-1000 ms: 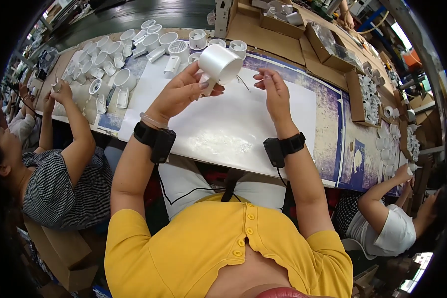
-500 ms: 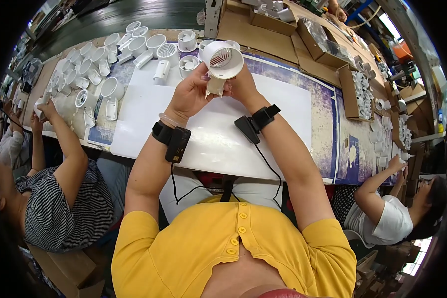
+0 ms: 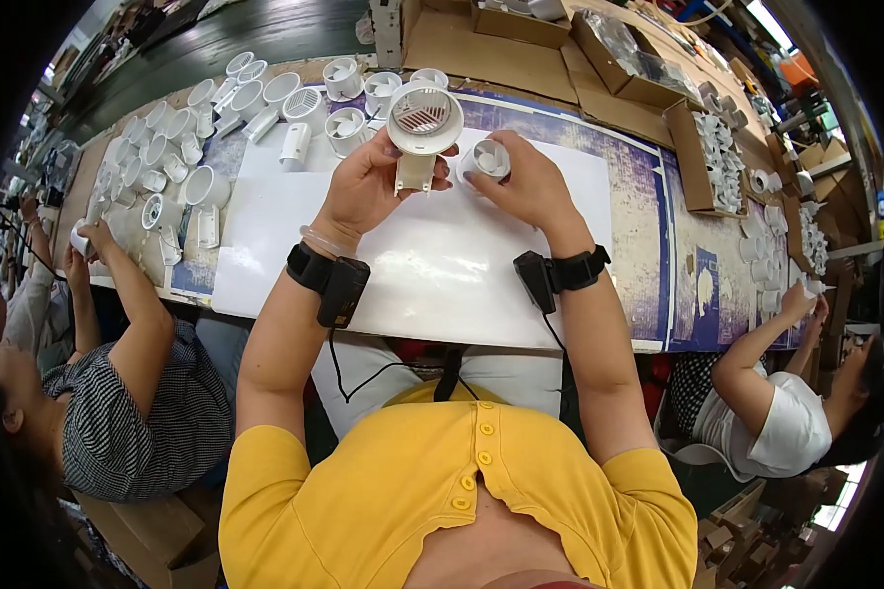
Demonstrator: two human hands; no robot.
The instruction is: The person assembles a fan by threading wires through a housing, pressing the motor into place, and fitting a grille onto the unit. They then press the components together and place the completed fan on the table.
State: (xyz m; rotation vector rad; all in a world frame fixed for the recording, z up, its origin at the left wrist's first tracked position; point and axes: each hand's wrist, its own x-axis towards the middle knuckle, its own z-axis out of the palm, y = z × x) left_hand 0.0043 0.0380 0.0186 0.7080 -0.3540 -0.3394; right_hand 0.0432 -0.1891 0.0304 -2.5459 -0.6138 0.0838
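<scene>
My left hand (image 3: 357, 187) is closed round the short stem of a white plastic fan housing (image 3: 424, 123), a round ring with a slotted grille inside. The housing is raised over a white sheet (image 3: 432, 265) on the table. To its right, my right hand (image 3: 532, 182) grips a small white round fan wheel (image 3: 488, 159) with vanes in its middle, apart from the housing. Just beyond my left hand stand several white cups with vanes inside (image 3: 345, 126). A white handle piece (image 3: 295, 145) lies beside them.
Many white housings (image 3: 206, 187) crowd the table's left side. Cardboard boxes (image 3: 692, 162) of white parts stand at the right, more cardboard (image 3: 491, 59) at the back. Co-workers sit on the left (image 3: 142, 393) and right (image 3: 766, 402), handling parts.
My hands have moved apart. The right has come away from the housing to the right, and the fan wheel now shows in it. The left has turned the housing more upright.
</scene>
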